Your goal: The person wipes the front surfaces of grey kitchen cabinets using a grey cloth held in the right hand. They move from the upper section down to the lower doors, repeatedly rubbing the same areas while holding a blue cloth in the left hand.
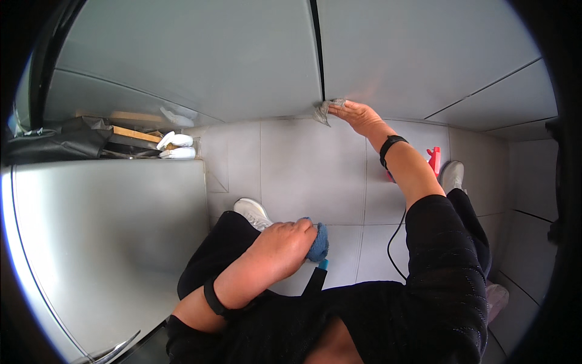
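With my right hand I press a thin grey cloth against the lower edge of the grey cabinet doors, just by the dark gap between two of them. The fingers lie closed over the cloth, and a loose corner hangs from them. Lower down, close to my left knee, my left hand is closed round a blue cloth, part of which is hidden in the palm. A black object with a light blue tip shows below it; its kind cannot be made out.
A red spray bottle stands on the tiled floor, partly behind my right forearm. A black cable curves nearby. To the left are a grey appliance, white spray bottles and a black bag.
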Motion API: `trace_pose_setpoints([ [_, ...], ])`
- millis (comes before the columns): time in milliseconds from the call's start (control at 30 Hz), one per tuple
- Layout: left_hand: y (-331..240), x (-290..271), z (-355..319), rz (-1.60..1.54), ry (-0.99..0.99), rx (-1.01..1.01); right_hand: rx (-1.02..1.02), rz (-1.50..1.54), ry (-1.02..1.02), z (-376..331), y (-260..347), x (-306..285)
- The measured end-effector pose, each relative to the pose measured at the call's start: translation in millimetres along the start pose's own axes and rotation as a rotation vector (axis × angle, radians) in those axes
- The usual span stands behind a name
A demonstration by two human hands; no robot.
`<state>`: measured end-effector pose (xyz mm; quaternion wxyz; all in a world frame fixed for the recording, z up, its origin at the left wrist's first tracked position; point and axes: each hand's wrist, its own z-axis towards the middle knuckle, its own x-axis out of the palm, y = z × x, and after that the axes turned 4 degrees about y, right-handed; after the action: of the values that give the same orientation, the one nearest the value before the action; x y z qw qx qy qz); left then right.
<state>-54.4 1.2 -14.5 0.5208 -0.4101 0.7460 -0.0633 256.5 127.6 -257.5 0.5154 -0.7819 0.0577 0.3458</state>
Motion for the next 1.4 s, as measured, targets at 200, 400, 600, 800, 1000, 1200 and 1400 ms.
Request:
trace_pose_setpoints([
  [200,1.2,3.7,3.1,-0.023,0.046,-0.036,-0.248,-0.073,0.283,21.9,45.4,34.2],
  [400,-2.3,-1.0,3.0,0.007,0.016,0.003,-0.206,-0.077,0.131,-0.8,67.0,101.6],
  [600,-14.2,-1.6,-3.8,0.028,-0.027,0.048,0.104,0.686,0.153,-111.0,-15.2,99.8],
  [800,-20.6,1.9,-5.3,0.041,-0.101,0.106,0.055,0.344,0.334,-142.5,-99.1,7.6],
  [1000,-11.7,6.4,-5.0,0.117,-0.060,0.108,0.311,0.479,0.257,-147.9,-156.1,-92.1],
  [1200,-11.0,-0.4,-9.3,0.107,-0.033,0.071,0.957,1.357,-0.087,-211.6,-147.1,-150.6],
  [1400,-19.9,-5.1,-28.3,-0.030,0.007,-0.078,1.263,2.662,-0.316,-228.9,-47.1,-128.7],
])
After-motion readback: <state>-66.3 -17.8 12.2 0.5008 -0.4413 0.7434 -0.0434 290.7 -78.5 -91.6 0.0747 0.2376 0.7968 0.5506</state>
